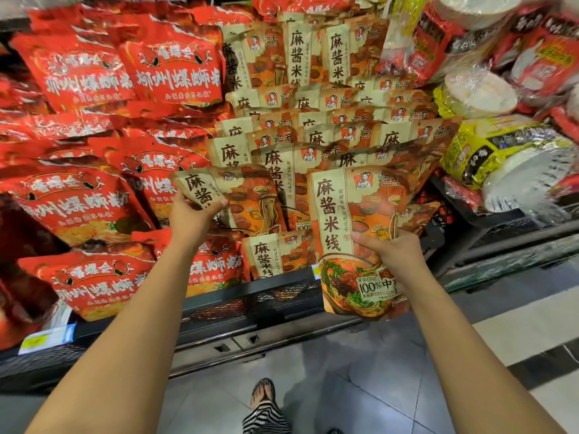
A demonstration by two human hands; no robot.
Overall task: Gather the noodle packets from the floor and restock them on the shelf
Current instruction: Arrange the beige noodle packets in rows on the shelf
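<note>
Left hand (189, 219), 9 o'clock of centre: fingers curled round the left edge of a tan noodle packet (250, 202), thumb on the front face. The pouch film is creased at the grip, and the packet sits slightly tilted against the stocked row. Right hand (394, 253), 4 o'clock: gripping a second packet (338, 211) by its right edge. It's upright, a glossy flat pouch with rounded bottom corners, and its lower end overlaps the shelf (282, 297) lip in my view.

The shelf front is black perforated metal. 12 o'clock: the same tan pouches (313, 136), overlapped like shingles. 9 to 11 o'clock: red foil-look pouches (172, 73), puffy and wrinkled. 2 o'clock: round bowls (479, 92) in clear and yellow shrink-wrap. 6 o'clock: grey glossy tile floor (360, 371) and a sandalled foot (264, 393) under striped fabric. I can't see any packets on the floor.
</note>
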